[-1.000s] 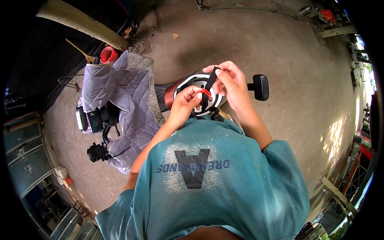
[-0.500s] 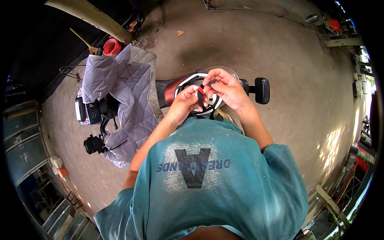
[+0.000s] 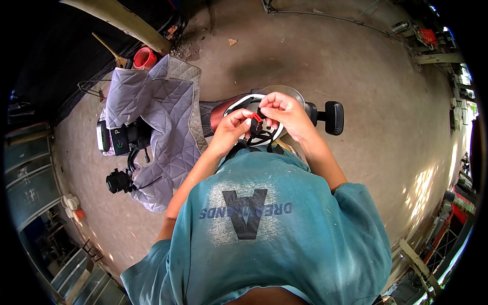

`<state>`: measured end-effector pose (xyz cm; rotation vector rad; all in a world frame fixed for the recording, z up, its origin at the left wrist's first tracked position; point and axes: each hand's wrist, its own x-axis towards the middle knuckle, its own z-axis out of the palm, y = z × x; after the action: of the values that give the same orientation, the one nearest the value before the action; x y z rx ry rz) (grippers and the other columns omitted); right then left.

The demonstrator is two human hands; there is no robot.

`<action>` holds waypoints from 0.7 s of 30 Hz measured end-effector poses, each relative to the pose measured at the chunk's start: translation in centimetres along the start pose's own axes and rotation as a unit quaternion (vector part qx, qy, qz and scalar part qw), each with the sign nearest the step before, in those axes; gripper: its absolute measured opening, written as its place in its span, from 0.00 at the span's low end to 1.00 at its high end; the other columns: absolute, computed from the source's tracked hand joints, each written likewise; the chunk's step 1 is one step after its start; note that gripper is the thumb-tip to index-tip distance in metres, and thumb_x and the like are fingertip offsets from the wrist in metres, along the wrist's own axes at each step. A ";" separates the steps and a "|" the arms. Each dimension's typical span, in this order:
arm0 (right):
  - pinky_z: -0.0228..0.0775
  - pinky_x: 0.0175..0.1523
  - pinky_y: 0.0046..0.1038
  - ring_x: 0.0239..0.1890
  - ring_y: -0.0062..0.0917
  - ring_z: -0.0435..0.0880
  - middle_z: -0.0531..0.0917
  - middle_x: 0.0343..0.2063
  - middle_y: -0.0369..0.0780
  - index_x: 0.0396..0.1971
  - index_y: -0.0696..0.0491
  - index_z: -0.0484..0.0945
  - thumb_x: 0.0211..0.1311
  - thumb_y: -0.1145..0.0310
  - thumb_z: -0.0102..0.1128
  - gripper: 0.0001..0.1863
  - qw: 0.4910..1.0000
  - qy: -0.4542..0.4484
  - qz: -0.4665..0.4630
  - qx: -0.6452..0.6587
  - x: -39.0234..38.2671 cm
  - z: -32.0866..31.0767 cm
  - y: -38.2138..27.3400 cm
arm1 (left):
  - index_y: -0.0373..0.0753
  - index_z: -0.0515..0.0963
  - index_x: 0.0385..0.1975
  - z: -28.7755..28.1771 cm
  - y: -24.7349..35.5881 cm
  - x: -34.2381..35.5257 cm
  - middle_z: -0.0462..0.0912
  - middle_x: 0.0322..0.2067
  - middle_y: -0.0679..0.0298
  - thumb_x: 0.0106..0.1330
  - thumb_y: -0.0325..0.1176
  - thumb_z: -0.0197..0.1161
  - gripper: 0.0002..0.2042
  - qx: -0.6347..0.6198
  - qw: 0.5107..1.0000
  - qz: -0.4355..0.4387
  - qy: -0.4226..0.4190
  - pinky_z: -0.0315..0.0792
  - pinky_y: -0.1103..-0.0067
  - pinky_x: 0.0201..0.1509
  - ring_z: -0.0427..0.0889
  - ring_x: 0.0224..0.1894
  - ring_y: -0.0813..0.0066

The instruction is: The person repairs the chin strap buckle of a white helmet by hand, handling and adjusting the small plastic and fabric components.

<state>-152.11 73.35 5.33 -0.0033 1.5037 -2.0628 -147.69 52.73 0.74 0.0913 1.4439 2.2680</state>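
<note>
A helmet (image 3: 278,133) with a white rim lies in front of me with its inside facing up, its black webbing partly hidden by my hands. My left hand (image 3: 230,133) is closed, pinching a small red buckle (image 3: 257,117) on a black strap (image 3: 255,127). Just right of it, my right hand (image 3: 288,115) has its thumb and fingers pressed together on a black strap beside the buckle. Both hands are above the helmet, their fingertips nearly meeting. Whether the two strap ends are joined cannot be made out.
The helmet rests on a scooter's dark red and black body (image 3: 218,114). A grey quilted cover (image 3: 170,109) drapes over the handlebars at left. A black mirror (image 3: 333,118) sticks out at right. A red bucket (image 3: 144,58) stands near a pole (image 3: 119,23) on the concrete floor.
The red buckle has turned and shows more broadly between my fingers. My right hand has dropped slightly, and the black strap below the buckle has shifted.
</note>
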 end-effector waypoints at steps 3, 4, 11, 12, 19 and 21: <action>0.67 0.27 0.13 0.24 0.11 0.76 0.80 0.26 0.31 0.38 0.56 0.79 0.64 0.71 0.63 0.06 1.000 -0.003 0.009 -0.005 0.1 -0.3 0.2 | 0.37 0.77 0.46 -0.4 -0.3 -0.1 0.80 0.38 0.70 0.72 0.32 0.58 0.08 0.002 1.000 -0.005 0.006 0.71 0.85 0.35 0.75 0.34 0.86; 0.67 0.27 0.13 0.24 0.11 0.76 0.80 0.26 0.31 0.38 0.56 0.79 0.64 0.71 0.63 0.06 1.000 -0.004 0.011 -0.006 0.1 -0.3 0.2 | 0.37 0.77 0.46 -0.5 -0.3 -0.1 0.80 0.38 0.70 0.72 0.32 0.58 0.08 0.003 1.000 -0.007 0.005 0.70 0.85 0.34 0.74 0.34 0.86; 0.66 0.27 0.14 0.24 0.11 0.75 0.81 0.26 0.31 0.36 0.55 0.80 0.63 0.71 0.64 0.06 1.000 0.006 0.004 0.006 0.3 -0.2 0.8 | 0.38 0.78 0.44 -0.2 -0.1 0.0 0.80 0.35 0.72 0.72 0.32 0.58 0.07 0.014 1.000 -0.023 0.007 0.68 0.86 0.33 0.73 0.31 0.87; 0.66 0.27 0.14 0.24 0.11 0.75 0.80 0.26 0.31 0.36 0.55 0.80 0.63 0.71 0.64 0.06 1.000 0.005 0.006 0.008 0.3 -0.2 0.9 | 0.38 0.78 0.44 -0.2 -0.2 0.0 0.80 0.35 0.72 0.72 0.32 0.58 0.07 0.009 1.000 -0.026 0.007 0.68 0.86 0.33 0.73 0.31 0.87; 0.63 0.26 0.14 0.23 0.10 0.73 0.80 0.26 0.30 0.37 0.55 0.80 0.64 0.71 0.64 0.06 0.999 -0.021 0.034 0.027 0.2 -0.9 1.6 | 0.40 0.78 0.41 0.1 0.1 -0.2 0.81 0.31 0.74 0.71 0.33 0.58 0.06 -0.023 0.997 -0.064 0.018 0.62 0.89 0.30 0.71 0.29 0.90; 0.62 0.26 0.14 0.23 0.10 0.73 0.80 0.27 0.30 0.37 0.55 0.79 0.64 0.71 0.63 0.06 0.998 -0.029 0.050 0.019 0.2 -0.9 1.4 | 0.40 0.78 0.40 -0.1 -0.1 -0.3 0.80 0.31 0.75 0.71 0.33 0.58 0.05 -0.012 0.997 -0.070 0.018 0.62 0.89 0.30 0.70 0.28 0.90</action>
<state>-151.93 73.78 3.70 0.0272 1.4018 -1.9942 -147.45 52.57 0.68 -0.0584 1.3943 2.1832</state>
